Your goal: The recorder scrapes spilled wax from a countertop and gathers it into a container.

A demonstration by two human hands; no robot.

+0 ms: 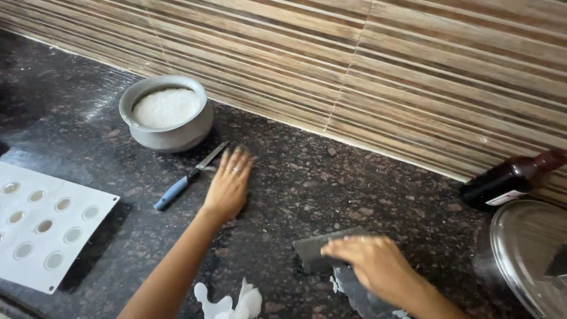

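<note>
A white mould tray (44, 227) lies at the far left of the dark counter (366, 189). Behind it stands a grey bowl (168, 133) of white grains. A blue-handled knife (188, 178) lies just left of the left hand (227, 186), which rests flat and open, fingertips near the blade. To the right, nearer, the right hand (372, 263) grips a grey scraper (319, 248). A dark bottle (511, 177) lies far right.

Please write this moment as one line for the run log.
left hand: flat on counter, beside knife | right hand: pressing grey scraper | nearby: bowl, white mould
</note>
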